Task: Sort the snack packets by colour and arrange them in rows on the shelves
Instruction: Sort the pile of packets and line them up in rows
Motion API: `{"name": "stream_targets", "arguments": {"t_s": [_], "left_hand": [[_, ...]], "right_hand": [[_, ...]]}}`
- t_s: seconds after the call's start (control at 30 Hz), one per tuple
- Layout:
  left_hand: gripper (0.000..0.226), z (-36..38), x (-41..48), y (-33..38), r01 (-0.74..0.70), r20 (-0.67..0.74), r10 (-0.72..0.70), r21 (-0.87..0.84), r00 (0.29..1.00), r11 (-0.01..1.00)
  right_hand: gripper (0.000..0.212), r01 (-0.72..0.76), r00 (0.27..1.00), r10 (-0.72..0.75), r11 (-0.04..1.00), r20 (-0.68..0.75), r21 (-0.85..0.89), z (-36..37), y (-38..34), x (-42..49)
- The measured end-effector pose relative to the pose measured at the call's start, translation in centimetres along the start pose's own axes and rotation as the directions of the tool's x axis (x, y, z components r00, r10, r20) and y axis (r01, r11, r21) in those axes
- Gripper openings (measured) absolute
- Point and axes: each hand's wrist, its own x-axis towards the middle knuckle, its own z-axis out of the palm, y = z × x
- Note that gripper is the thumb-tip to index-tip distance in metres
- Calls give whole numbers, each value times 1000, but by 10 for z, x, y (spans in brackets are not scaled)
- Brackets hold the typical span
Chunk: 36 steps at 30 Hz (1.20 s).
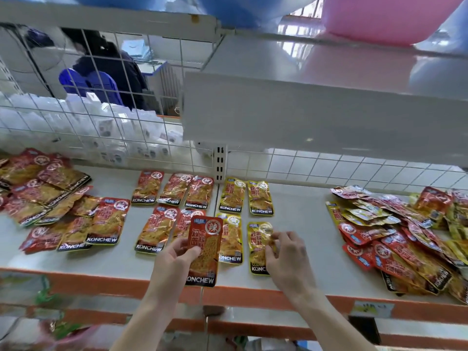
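Left hand (174,262), right hand (286,257) bare; forearms (149,315) bare too.

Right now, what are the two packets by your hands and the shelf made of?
Red packet in the left hand and yellow packet pinched by the right hand: likely thin glossy foil-plastic film, shiny glare and crinkles. Shelf: seemingly white painted metal, smooth, faint reflections.
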Motion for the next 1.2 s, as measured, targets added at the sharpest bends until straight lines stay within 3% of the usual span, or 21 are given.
{"name": "stream_targets", "arguments": {"t_s": [0.1, 0.2, 0.3, 0.87, 1.2], "left_hand": [[12, -7, 1, 0, 9, -11, -9, 5, 1000, 1000], [13, -9, 2, 2, 14, -12, -14, 13, 1000, 1000], [12, -10, 3, 1, 19, 3, -19, 20, 1000, 1000], [11, -14, 12, 2, 40, 30, -41, 22, 999, 999], [13, -62, 18, 8, 39, -12, -39, 1, 999, 999]], "right_hand": [[37, 66, 998, -67, 995, -9, -72, 0, -4, -9], [49, 212, 970, -191, 966, 148, -145, -1, -6, -14], [54, 252, 950, -206, 950, 235, -184, 1, -7, -17], [53, 198, 965, -169, 971, 203, -134, 5, -8, -1], [44, 214, 976, -210, 974, 58, -79, 20, -47, -17]]}}
